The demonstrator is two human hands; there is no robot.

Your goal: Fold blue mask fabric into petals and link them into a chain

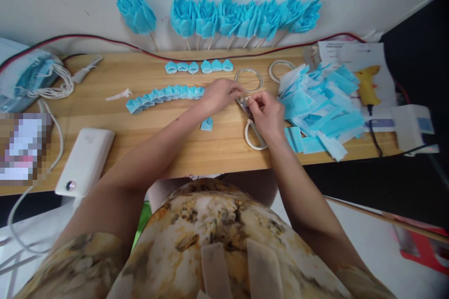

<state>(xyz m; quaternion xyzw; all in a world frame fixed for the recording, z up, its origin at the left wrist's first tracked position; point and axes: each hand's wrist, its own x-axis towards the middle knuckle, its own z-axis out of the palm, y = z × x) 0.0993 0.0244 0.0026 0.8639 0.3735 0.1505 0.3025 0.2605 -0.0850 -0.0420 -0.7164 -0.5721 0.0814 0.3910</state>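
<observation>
Left grip (pixel 221 94) and right grip (pixel 268 111) are nearly meeting.
Fingers are bending (around what, if anything, I cannot tell). A white ring (pixel 247 137) is lying by the right grip; blue folds (pixel 164 96) are sitting rowed leftward, blue strips (pixel 321 105) lying heaped rightward, on the worktop (pixel 228 152).

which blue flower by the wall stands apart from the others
The leftmost blue ruffled papery flower on its thin stick: a gap separates it from the crowded row.
</observation>
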